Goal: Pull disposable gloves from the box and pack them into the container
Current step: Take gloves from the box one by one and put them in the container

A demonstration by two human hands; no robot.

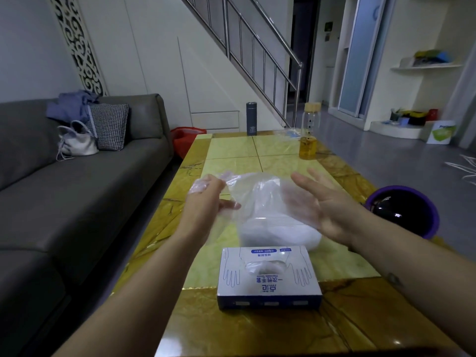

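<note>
White box [269, 284], "一次性手套" upside-down, left hand [206, 199] gripping glove [257, 197]

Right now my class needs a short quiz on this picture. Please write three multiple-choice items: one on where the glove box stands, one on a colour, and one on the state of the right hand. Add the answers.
1. The glove box stands on the table:
A. at its far end
B. in its near half
C. overhanging its left edge

2. The liquid in the glass bottle is:
A. red
B. blue
C. yellow

3. The right hand is:
A. open, fingers straight
B. gripping the box
C. a fist

Answers:
1 B, the bottle stands far beyond it.
2 C, yellow fills the bottle's lower part.
3 A, its palm shows and the fingers are spread.
</note>
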